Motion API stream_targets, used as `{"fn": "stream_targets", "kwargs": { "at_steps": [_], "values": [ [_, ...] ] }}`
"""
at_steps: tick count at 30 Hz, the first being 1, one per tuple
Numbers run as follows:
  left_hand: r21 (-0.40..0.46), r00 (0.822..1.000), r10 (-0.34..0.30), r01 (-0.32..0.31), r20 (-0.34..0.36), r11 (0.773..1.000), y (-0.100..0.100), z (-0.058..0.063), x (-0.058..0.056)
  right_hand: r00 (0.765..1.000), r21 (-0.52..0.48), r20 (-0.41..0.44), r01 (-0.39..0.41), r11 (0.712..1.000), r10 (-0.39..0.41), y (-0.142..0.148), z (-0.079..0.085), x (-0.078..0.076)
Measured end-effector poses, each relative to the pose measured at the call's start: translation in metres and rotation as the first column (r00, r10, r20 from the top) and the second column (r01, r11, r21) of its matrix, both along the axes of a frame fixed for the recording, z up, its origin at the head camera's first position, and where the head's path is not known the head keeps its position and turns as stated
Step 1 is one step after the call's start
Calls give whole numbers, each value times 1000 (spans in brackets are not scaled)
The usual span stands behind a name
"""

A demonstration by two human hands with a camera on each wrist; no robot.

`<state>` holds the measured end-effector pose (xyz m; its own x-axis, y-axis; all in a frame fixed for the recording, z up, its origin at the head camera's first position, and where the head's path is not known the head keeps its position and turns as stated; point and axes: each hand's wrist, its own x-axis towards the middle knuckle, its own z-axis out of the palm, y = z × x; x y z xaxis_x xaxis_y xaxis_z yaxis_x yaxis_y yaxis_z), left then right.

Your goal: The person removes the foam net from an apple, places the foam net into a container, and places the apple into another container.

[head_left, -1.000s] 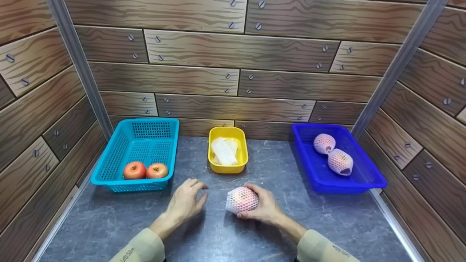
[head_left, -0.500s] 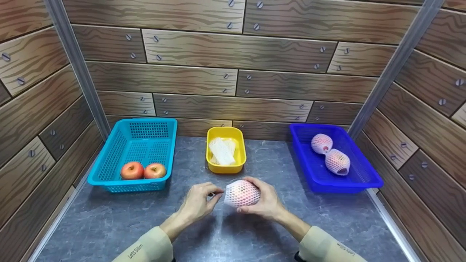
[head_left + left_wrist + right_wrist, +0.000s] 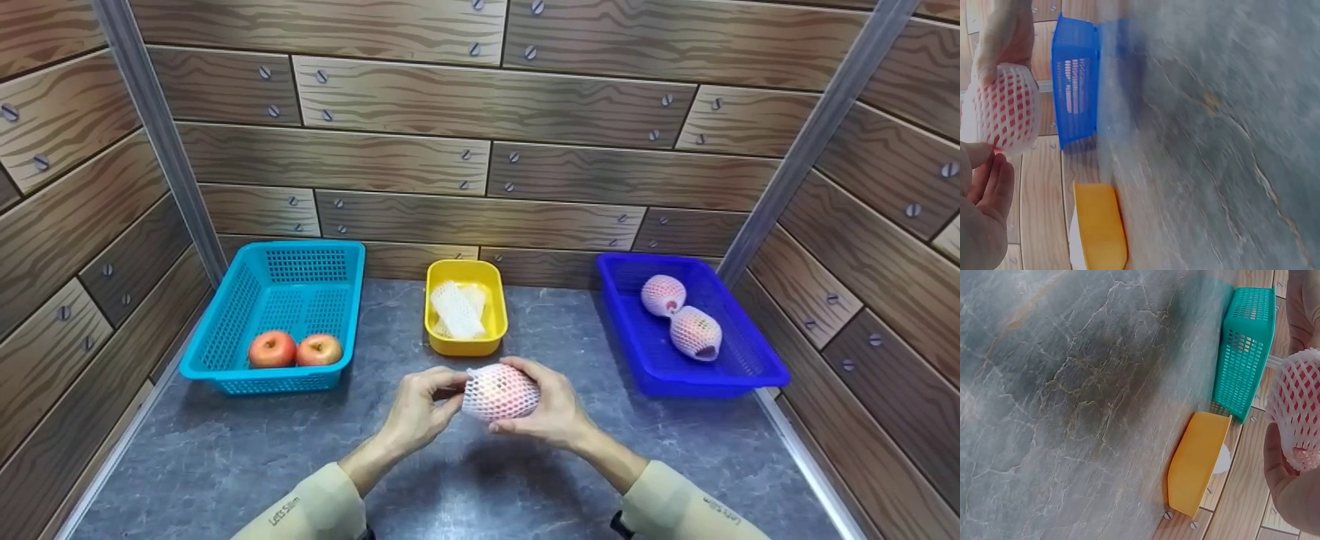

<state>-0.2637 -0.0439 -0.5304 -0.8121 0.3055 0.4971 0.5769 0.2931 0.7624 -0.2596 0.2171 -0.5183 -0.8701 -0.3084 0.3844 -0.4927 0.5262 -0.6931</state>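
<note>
An apple in a white foam net sleeve [image 3: 501, 392] is held above the dark table, between both hands. My right hand [image 3: 553, 401] grips its right side, thumb in front and fingers behind. With thumb and fingertips, my left hand [image 3: 421, 409] pinches the sleeve's left end. In the left wrist view the red skin of the netted apple [image 3: 1009, 109] shows through the mesh, with the left fingertips right at the sleeve's edge. The right wrist view has the right fingers [image 3: 1276, 458] curled against the net.
At left, a teal basket [image 3: 196, 367] contains two bare apples [image 3: 272, 349]. A yellow bin [image 3: 466, 347] with foam net sleeves [image 3: 457, 311] stands at the centre back. On the right, a blue basket [image 3: 660, 384] holds two netted apples [image 3: 696, 333]. Wood-patterned walls enclose the table.
My left hand has moved right to the sleeve's left end and now pinches it. The right hand has raised the netted apple slightly. Baskets and bin stay put.
</note>
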Motion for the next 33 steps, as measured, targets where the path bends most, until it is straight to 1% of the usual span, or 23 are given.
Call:
{"fn": "stream_targets", "kwargs": {
  "at_steps": [2, 5, 8, 12, 15, 18, 20, 24, 27, 30, 33],
  "values": [
    [44, 999, -29, 27, 43, 999, 1, 2, 1, 1000, -9, -8, -2, 1000, 2, 0, 0, -1],
    [111, 991, -88, 78, 97, 991, 4, 4, 1, 1000, -16, -14, -4, 1000, 4, 2, 1, -1],
    [142, 980, -138, 118, 144, 983, 6, 5, 1, 1000, -21, -12, -3, 1000, 3, 3, 2, -1],
    [153, 965, -195, 169, 175, 974, 9, 4, 0, 1000, -26, 9, 4, 1000, -3, 4, 5, 0],
    [167, 954, -240, 211, 179, 963, 11, 3, -1, 1000, -20, 13, 3, 1000, -2, 3, 6, 0],
    [171, 947, -264, 233, 184, 957, 12, 2, -1, 1000, -10, 6, -6, 1000, 6, 3, 6, 1],
    [174, 944, -271, 240, 186, 955, 13, 2, -1, 1000, -4, 4, -12, 1000, 12, 3, 6, 2],
    [166, 944, -267, 236, 193, 957, 13, 3, 0, 1000, -14, 9, -25, 1000, 25, 2, 6, 4],
    [151, 946, -256, 229, 200, 962, 14, 3, 1, 999, -53, 20, -48, 997, 49, 2, 5, 5],
    [135, 948, -237, 212, 212, 968, 15, 3, 1, 997, -100, 13, -76, 992, 78, 3, 5, 6],
    [123, 955, -210, 188, 211, 975, 16, 4, 1, 994, -159, -2, -104, 982, 105, 3, 4, 7]
  ]
}}
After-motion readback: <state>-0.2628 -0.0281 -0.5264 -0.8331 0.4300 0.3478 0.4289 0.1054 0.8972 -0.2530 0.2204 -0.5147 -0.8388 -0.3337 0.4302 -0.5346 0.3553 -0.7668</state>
